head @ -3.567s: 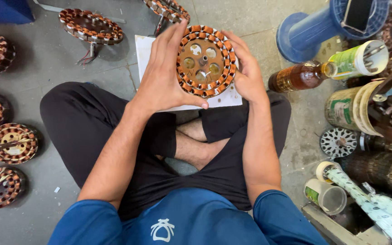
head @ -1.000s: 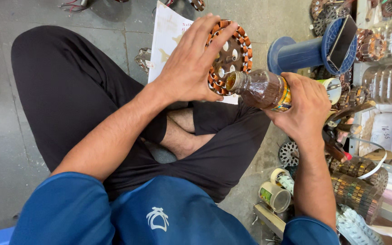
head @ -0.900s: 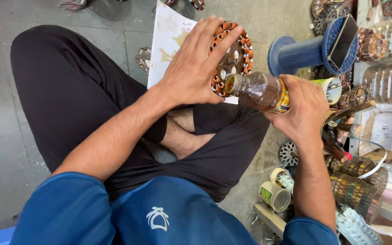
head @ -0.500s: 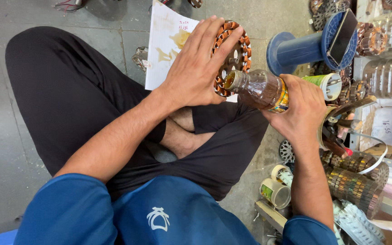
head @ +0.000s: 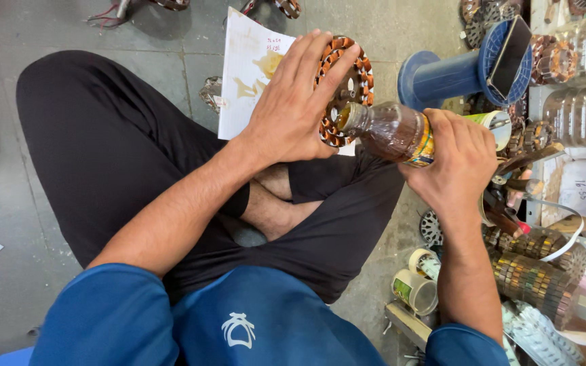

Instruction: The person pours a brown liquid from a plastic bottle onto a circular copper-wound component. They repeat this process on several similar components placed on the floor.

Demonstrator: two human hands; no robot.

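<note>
Sitting cross-legged on a grey tiled floor (head: 8, 203), the person fills the lower half of the frame with a blue shirt (head: 239, 318) and black trousers (head: 116, 156). At lower right, just beside the right forearm, lie rolls of tape (head: 415, 288) and stacked wound stator cores (head: 530, 278).

At centre right, the right hand (head: 459, 159) wraps its fingers (head: 452, 129) firmly around the base of a small plastic bottle of amber-brown liquid (head: 391, 132). The bottle lies nearly horizontal, tilted with its open neck pointing towards the left of the frame. The neck sits at the lower rim of the stator; whether it touches cannot be told.

Above centre, the left hand (head: 293, 108) rests palm-down over a round stator wound with copper coils (head: 350, 81). Its fingers (head: 310, 57) are spread across the left part of the disc, with the thumb towards the bottle, steadying the stator above the lap. The right part of the ring of coils is visible.

Under the stator, a white sheet of paper with yellowish stains (head: 256, 68) lies on the floor. At upper right, a blue plastic spool (head: 456, 71) lies on its side with a dark phone (head: 510, 47) leaning against its flange; clear plastic bottles (head: 584, 74) stand beyond.
</note>
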